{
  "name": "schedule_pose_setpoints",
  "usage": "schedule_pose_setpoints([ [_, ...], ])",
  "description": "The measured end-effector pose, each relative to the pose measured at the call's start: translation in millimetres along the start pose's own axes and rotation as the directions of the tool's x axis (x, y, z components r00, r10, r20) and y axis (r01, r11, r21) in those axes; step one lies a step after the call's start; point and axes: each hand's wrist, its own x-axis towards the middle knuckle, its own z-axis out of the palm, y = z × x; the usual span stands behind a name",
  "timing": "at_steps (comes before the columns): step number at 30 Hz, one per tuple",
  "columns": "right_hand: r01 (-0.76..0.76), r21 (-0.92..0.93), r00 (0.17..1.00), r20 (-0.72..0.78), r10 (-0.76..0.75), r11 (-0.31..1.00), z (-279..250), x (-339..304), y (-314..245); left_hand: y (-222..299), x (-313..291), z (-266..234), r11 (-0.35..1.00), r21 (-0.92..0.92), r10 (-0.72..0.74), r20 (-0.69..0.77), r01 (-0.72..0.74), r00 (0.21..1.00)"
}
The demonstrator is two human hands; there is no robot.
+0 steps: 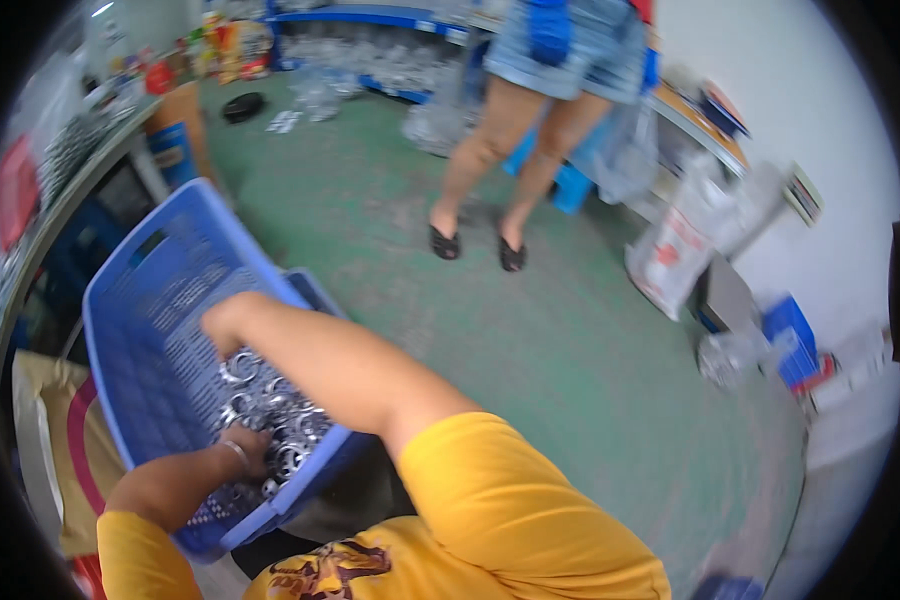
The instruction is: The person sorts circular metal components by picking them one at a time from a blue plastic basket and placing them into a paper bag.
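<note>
Our left hand [252, 447] among shiny silver metal rings [292, 428] inside blue plastic basket [122, 335]; finger grip: cannot tell | our right hand [226, 332] farther inside, fingers hidden | we judge rings hard, slick, individually light, best held by rims; basket walls limit reach | tan pink-banded bag [58, 440] left of basket | person [560, 125] beyond

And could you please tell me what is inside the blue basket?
Shiny metal parts lie in the blue basket, with the left hand among them and the right hand nearby. Anything beneath these parts is hidden.
</note>
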Motion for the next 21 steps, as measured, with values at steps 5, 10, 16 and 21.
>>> schedule_pose_setpoints([
  [5,-0.011,0.046,0.998,0.056,0.008,0.999,3.1,11.6,-1.3,-18.5,10.3,19.9,0.996,-0.081,0.051,0.047,-0.047,0.998],
  [10,0.008,0.064,0.999,0.039,-0.011,0.998,5.8,5.8,-4.5,-15.0,3.5,11.4,0.989,-0.143,-0.009,0.097,0.023,0.995],
  [16,0.025,0.13,0.999,0.022,-0.028,0.991,2.9,-0.4,3.6,-4.0,0.3,-3.5,0.999,-0.045,-0.03,0.035,0.031,0.999],
  [21,0.03,0.118,0.997,0.071,-0.039,0.993,0.8,-5.7,-2.0,-18.0,-1.3,-1.4,0.946,-0.318,0.1,0.101,-0.063,0.99],
])
